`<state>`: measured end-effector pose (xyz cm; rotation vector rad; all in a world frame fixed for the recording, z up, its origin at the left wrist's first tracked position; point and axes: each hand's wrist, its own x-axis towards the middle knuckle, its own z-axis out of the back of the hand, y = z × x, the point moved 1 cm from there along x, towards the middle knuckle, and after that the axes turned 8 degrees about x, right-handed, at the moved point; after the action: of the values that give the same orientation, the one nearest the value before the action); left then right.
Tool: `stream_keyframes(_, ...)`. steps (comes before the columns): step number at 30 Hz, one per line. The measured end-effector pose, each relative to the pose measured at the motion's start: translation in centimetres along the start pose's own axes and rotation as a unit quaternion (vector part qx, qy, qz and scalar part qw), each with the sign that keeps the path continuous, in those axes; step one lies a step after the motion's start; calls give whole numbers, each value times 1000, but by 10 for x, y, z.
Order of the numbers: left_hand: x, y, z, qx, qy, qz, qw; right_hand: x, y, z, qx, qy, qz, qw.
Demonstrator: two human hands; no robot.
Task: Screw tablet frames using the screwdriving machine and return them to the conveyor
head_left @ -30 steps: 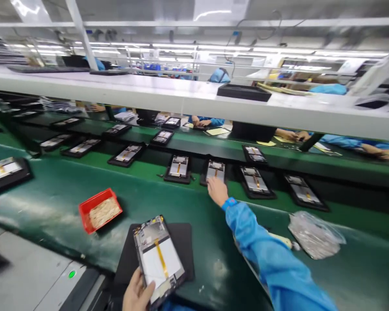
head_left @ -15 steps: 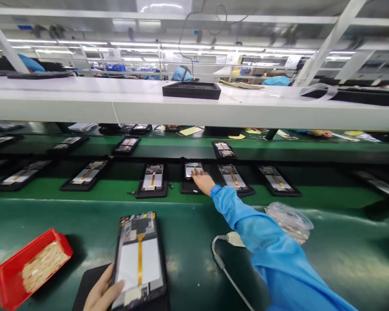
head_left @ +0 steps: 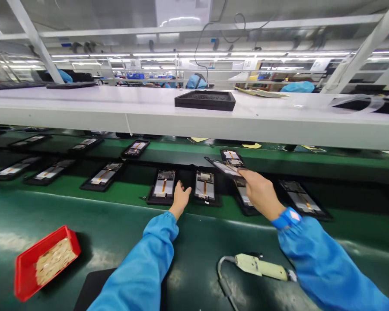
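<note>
Pinching tablet frame [head_left: 225,167] (just ahead of right hand [head_left: 259,193])

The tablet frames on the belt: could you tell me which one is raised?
The tilted tablet frame in the right hand; the others lie flat.

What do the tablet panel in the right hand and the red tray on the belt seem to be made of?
The tablet panel in the right hand has a thin dark edge with a light sheen, perhaps plastic or metal; it is too edge-on to tell. The red tray looks like moulded plastic, with smooth, evenly coloured, slightly glossy walls.
</note>
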<state>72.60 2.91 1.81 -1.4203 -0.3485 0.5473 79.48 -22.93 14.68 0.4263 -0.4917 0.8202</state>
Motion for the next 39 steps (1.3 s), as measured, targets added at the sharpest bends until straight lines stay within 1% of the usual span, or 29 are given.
stream_keyframes(1,0,-5,5,16,-26,-33,999,-11,10,9,30,-22,33,999)
stream_keyframes(3,-10,-15,24,58,-54,-134,988,-31,35,20,96,-43,91,990)
stream_keyframes(4,-20,-18,38,78,-48,-185,978,-39,49,22,128,-40,114,984)
stream_keyframes(5,-33,-19,53,94,-23,-220,971,-47,64,22,159,-33,134,978)
stream_keyframes(6,-49,-18,71,99,17,-230,968,-54,79,19,189,-21,152,970)
stream_keyframes(7,-68,-14,90,86,61,-211,972,-61,94,14,216,-7,168,962)
stream_keyframes(8,-89,-7,110,57,99,-171,979,-67,109,7,240,6,184,953)
stream_keyframes(9,-112,2,132,12,125,-118,985,-74,125,-2,260,18,201,944)
stream_keyframes(10,-137,12,155,-42,138,-63,988,-81,141,-13,274,30,219,936)
stream_keyframes(12,-187,32,199,-150,120,30,981,-98,172,-38,288,48,255,922)
stream_keyframes(13,-210,41,220,-191,101,59,975,-108,187,-52,290,53,271,916)
stream_keyframes(15,-247,57,252,-235,58,86,966,-130,216,-78,287,61,298,909)
stream_keyframes(17,-271,70,273,-226,6,91,970,-155,240,-100,273,66,312,907)
stream_keyframes(18,-278,77,280,-189,-23,87,978,-168,249,-110,261,73,311,911)
stream_keyframes(19,-283,83,284,-121,-57,77,988,-180,256,-118,245,82,306,916)
stream_keyframes(20,-288,90,286,-25,-93,58,994,-191,261,-125,228,92,299,922)
stream_keyframes(21,-292,95,287,89,-127,32,987,-201,264,-131,211,101,294,927)
stream_keyframes(22,-296,100,286,206,-152,5,967,-209,266,-135,195,111,292,930)
stream_keyframes(23,-300,105,285,311,-163,-18,936,-215,266,-138,180,121,296,930)
stream_keyframes(24,-304,108,282,392,-164,-34,905,-220,266,-140,168,133,303,929)
stream_keyframes(26,-311,113,276,493,-144,-45,857,-222,265,-138,152,161,311,924)
stream_keyframes(29,-313,115,269,569,-112,-54,813,-213,271,-128,172,194,285,923)
stream_keyframes(32,-308,117,266,615,-89,-75,780,-195,291,-120,267,216,200,918)
stream_keyframes(33,-306,118,266,620,-86,-81,776,-189,301,-121,313,227,160,908)
stream_keyframes(34,-305,119,267,617,-86,-86,777,-182,312,-125,361,245,114,892)
stream_keyframes(35,-303,120,268,607,-90,-88,784,-177,324,-130,408,271,62,869)
stream_keyframes(36,-302,120,270,592,-95,-87,796,-172,336,-138,450,305,4,839)
stream_keyframes(38,-301,122,274,550,-104,-79,825,-164,358,-157,510,373,-109,767)
stream_keyframes(39,-300,122,276,529,-106,-75,839,-162,367,-167,530,394,-150,736)
